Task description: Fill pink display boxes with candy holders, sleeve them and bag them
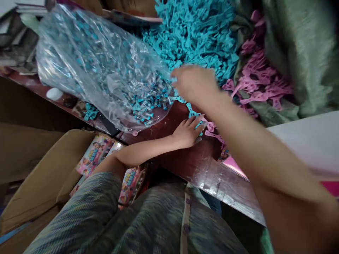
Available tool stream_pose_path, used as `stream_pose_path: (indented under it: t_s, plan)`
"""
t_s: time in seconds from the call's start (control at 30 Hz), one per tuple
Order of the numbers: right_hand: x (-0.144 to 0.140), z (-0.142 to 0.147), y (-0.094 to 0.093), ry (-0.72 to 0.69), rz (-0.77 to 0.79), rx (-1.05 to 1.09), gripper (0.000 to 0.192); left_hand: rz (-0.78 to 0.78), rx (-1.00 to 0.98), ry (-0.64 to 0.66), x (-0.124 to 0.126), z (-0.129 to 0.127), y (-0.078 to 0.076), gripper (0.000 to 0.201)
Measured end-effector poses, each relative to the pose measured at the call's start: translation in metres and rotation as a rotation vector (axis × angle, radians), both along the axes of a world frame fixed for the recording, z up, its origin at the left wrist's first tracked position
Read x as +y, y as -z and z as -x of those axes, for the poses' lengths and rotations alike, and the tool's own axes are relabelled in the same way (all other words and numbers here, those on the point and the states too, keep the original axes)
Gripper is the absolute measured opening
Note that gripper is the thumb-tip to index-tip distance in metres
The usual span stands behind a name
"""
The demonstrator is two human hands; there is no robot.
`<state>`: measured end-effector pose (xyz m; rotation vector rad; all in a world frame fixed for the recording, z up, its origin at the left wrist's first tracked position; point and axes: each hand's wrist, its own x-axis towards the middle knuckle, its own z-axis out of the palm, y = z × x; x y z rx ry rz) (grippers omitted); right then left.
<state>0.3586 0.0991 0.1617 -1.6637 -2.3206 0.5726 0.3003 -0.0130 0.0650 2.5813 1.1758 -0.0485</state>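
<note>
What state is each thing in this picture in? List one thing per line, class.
Left hand: flat on the table, fingers on a teal piece.
Right hand: blurred, over the teal pile's edge; grip unclear.
Plastic bag: open, spilling small pieces.
Teal pile: heaped.
Pink pieces: loosely heaped.
Cardboard box: open.

The left hand (pixel 188 131) lies palm down, fingers spread and stretched forward, its bare forearm running back to a bent elbow near the body. The right hand (pixel 194 84) reaches further out, blurred, knuckles up and fingers curled downward; whether they grip anything cannot be told. Its bare forearm crosses the frame diagonally from the lower right, passing above the left hand's fingertips. The two hands are close, right ahead of left.
</note>
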Motion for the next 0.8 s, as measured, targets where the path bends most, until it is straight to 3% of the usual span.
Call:
stream_pose_path:
  t_s: [0.07, 0.17, 0.27, 0.33, 0.47, 0.6, 0.7, 0.8]
  plan:
    - [0.012, 0.025, 0.014, -0.017, 0.042, -0.028, 0.033, 0.051, 0.054, -0.027, -0.006, 0.018, 0.006, 0.059]
    - [0.018, 0.043, 0.050, 0.035, 0.125, -0.055, 0.045, 0.063, 0.091, -0.083, -0.017, 0.050, 0.006, 0.058]
    - [0.018, 0.031, 0.080, 0.025, 0.163, -0.051, 0.055, -0.027, 0.056, -0.123, -0.023, 0.077, -0.001, 0.052]
    - [0.017, 0.017, 0.089, -0.024, 0.181, -0.057, 0.058, -0.056, 0.026, -0.100, -0.018, 0.083, -0.002, 0.047]
    - [0.016, 0.001, 0.091, -0.099, 0.228, -0.103, 0.043, -0.040, -0.019, -0.007, 0.002, 0.059, 0.010, 0.039]
    - [0.009, -0.009, 0.082, -0.076, 0.191, -0.113, 0.042, -0.020, 0.025, -0.047, 0.016, 0.040, 0.013, 0.041]
    - [-0.015, -0.036, 0.074, -0.040, 0.011, 0.078, 0.052, 0.050, -0.034, -0.211, 0.015, 0.066, 0.002, 0.054]
    - [-0.052, -0.068, 0.074, -0.033, -0.096, 0.473, 0.043, 0.316, -0.251, -0.399, 0.005, 0.109, -0.013, 0.055]
